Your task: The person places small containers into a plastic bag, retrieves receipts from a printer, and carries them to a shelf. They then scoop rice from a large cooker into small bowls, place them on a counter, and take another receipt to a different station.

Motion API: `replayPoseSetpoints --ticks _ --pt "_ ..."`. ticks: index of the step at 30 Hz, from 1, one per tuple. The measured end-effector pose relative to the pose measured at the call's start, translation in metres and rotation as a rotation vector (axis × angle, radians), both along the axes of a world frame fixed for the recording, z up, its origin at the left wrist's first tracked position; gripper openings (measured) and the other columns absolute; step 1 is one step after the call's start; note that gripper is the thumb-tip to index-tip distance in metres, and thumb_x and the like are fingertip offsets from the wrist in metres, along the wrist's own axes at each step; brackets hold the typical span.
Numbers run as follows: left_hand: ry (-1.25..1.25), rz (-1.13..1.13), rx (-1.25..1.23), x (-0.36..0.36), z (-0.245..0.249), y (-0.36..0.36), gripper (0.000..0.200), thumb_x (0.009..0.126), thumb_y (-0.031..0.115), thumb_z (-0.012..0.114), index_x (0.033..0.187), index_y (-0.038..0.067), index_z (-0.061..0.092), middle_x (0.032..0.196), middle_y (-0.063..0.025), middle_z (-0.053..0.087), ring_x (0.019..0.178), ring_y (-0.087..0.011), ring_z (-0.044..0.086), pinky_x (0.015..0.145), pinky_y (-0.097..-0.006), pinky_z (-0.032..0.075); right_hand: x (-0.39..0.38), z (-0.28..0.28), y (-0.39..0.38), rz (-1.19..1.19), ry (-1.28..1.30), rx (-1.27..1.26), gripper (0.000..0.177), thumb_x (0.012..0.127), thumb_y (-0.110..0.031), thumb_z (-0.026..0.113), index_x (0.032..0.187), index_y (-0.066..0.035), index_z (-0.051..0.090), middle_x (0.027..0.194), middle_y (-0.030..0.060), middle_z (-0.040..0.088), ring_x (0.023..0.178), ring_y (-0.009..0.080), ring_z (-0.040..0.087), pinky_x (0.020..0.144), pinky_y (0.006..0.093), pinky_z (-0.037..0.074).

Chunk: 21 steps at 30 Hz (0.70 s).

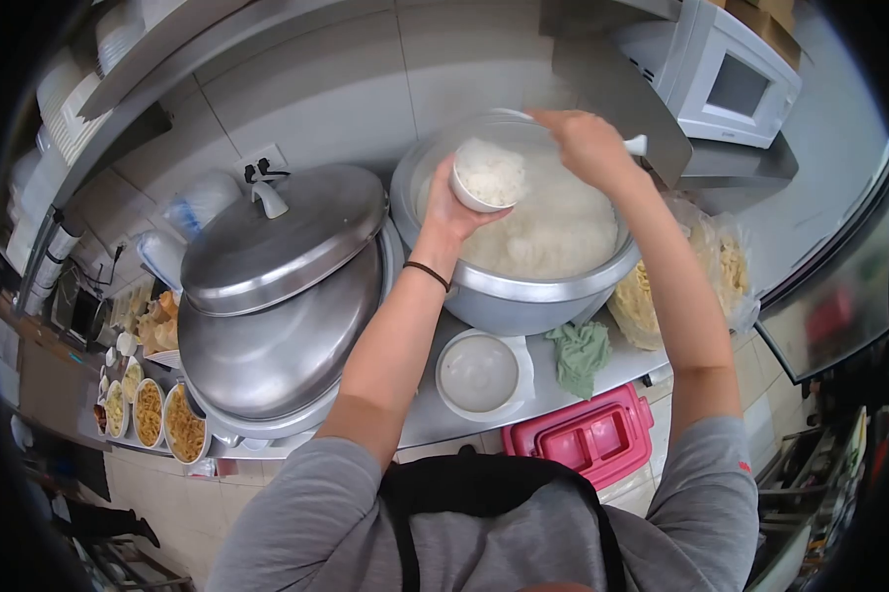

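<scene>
My left hand is wrapped round a small white bowl heaped with cooked white rice. The bowl is tilted a little over the left part of a large metal pot. Steaming rice fills the pot. Above the pot's far right rim, my right hand has its fingers curled closed. A white handle-like end shows just right of that hand; what the fingers grip is blurred and hidden by steam.
Left of the pot, metal lids cover another large pot. In front are a round white container, a green cloth and a pink tray. Bagged food sits right, below a microwave. Food bowls stand far left.
</scene>
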<state>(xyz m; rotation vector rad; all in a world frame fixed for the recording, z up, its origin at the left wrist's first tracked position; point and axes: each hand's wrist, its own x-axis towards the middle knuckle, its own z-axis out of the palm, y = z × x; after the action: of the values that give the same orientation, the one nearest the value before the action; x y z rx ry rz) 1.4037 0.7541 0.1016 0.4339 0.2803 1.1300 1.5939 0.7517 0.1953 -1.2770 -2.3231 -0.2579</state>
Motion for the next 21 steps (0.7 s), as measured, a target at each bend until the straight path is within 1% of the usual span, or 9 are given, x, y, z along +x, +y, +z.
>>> replayPoseSetpoints --ticks 2,6,8,9,11,14,18,20,21 --pt "0.084 0.081 -0.024 0.003 0.010 -0.006 0.049 0.081 0.042 0.038 0.122 0.016 0.042 0.130 -0.0091 0.038 0.122 -0.0317 0.031 0.098 -0.0555 0.017 -0.009 -0.022 0.011 -0.067 -0.217 0.007 0.048 0.070 0.006 0.045 0.114 -0.011 0.053 0.094 0.0163 0.060 0.083 0.0331 0.058 0.072 0.0390 0.046" --pt "0.039 0.083 -0.013 0.000 0.009 -0.007 0.050 0.081 0.042 0.037 0.122 0.015 0.042 0.131 -0.0092 0.038 0.122 -0.0319 0.031 0.098 -0.0561 0.017 -0.013 -0.035 -0.016 0.175 -0.139 0.178 0.048 0.070 0.006 0.046 0.114 -0.011 0.053 0.095 0.0174 0.060 0.082 0.0333 0.057 0.073 0.0391 0.046" --pt "-0.079 0.086 0.026 0.003 0.008 -0.007 0.051 0.080 0.043 0.036 0.121 0.013 0.043 0.130 -0.0105 0.038 0.121 -0.0320 0.032 0.097 -0.0548 0.020 -0.005 -0.028 -0.009 -0.105 0.247 -0.020 0.050 0.067 0.008 0.045 0.113 -0.009 0.053 0.104 0.0164 0.058 0.088 0.0321 0.056 0.076 0.0394 0.046" --pt "-0.081 0.088 0.028 0.003 0.006 -0.005 0.051 0.080 0.043 0.036 0.121 0.013 0.043 0.130 -0.0105 0.038 0.121 -0.0320 0.032 0.097 -0.0548 0.020 -0.004 -0.033 -0.007 -0.103 0.245 -0.018 0.050 0.067 0.008 0.045 0.113 -0.009 0.053 0.104 0.0164 0.058 0.088 0.0321 0.056 0.076 0.0394 0.046" --pt "-0.219 0.049 0.083 0.005 -0.002 0.000 0.052 0.078 0.043 0.035 0.119 0.012 0.044 0.129 -0.0108 0.039 0.120 -0.0318 0.033 0.097 -0.0527 0.022 -0.003 -0.056 -0.001 -0.084 0.360 0.016 0.049 0.066 0.003 0.048 0.113 -0.012 0.052 0.081 0.0171 0.061 0.078 0.0332 0.058 0.067 0.0417 0.048" --pt "-0.161 0.076 0.088 0.012 -0.010 0.008 0.060 0.074 0.051 0.039 0.122 0.014 0.041 0.128 -0.0106 0.039 0.120 -0.0305 0.034 0.094 -0.0534 0.028 -0.033 -0.075 -0.022 -0.006 0.212 0.190 0.044 0.071 0.004 0.047 0.114 -0.005 0.051 0.099 0.0191 0.058 0.079 0.0350 0.057 0.073 0.0399 0.046" --pt "-0.156 0.100 0.068 0.014 -0.015 0.001 0.060 0.076 0.051 0.038 0.123 0.014 0.039 0.128 -0.0097 0.038 0.120 -0.0305 0.033 0.094 -0.0530 0.028 -0.025 -0.066 -0.026 -0.007 0.144 0.122 0.039 0.075 0.000 0.047 0.114 -0.004 0.051 0.098 0.0183 0.059 0.073 0.0327 0.058 0.069 0.0376 0.047" --pt "-0.170 0.227 0.091 0.017 -0.013 -0.007 0.059 0.077 0.051 0.036 0.123 0.014 0.038 0.129 -0.0097 0.037 0.119 -0.0306 0.034 0.094 -0.0536 0.028 -0.014 -0.051 -0.031 -0.135 0.897 -0.355 0.036 0.077 -0.001 0.046 0.113 -0.003 0.051 0.099 0.0175 0.059 0.071 0.0290 0.058 0.067 0.0348 0.048" --pt "-0.174 0.229 0.091 0.018 -0.010 -0.010 0.059 0.077 0.051 0.036 0.123 0.014 0.038 0.129 -0.0097 0.037 0.119 -0.0306 0.034 0.094 -0.0536 0.028 -0.012 -0.058 -0.029 -0.133 0.893 -0.355 0.036 0.077 -0.001 0.046 0.113 -0.003 0.051 0.099 0.0175 0.059 0.071 0.0290 0.058 0.067 0.0348 0.048"
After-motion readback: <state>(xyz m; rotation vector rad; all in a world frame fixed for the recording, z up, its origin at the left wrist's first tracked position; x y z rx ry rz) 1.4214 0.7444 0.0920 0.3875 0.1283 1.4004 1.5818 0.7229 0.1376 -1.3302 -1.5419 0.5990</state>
